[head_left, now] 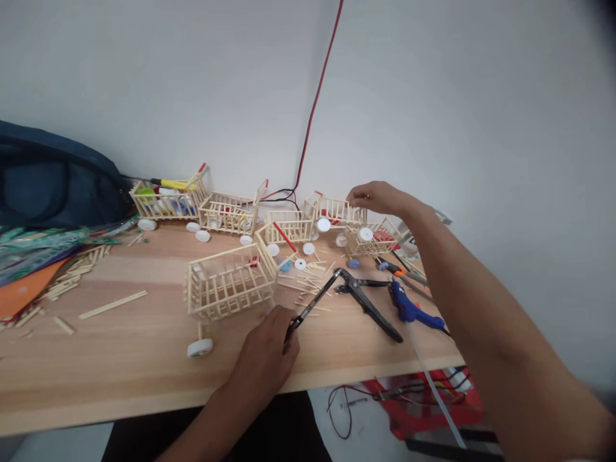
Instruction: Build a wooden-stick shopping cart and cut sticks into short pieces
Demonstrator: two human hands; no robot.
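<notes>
My left hand (269,346) rests at the front of the table, its fingers closed around a slim black pen (315,301). The pen's far end meets the head of black-handled pliers (368,305). Just left of that hand stands a larger cart (231,282) built of thin wooden sticks, with a red-tipped handle and white wheels. My right hand (378,196) reaches to the back, its curled fingers at the top rim of a small stick cart (339,210). Its fingertips are partly hidden. That cart overlaps another stick cart (370,244) with blue wheels.
More stick carts (166,199) line the wall, one filled with colourful items. Loose sticks (113,305) and a white wheel (300,264) lie about. A blue glue gun (414,308) sits near the right edge, its glue stick overhanging. A dark blue bag (58,173) stands at left.
</notes>
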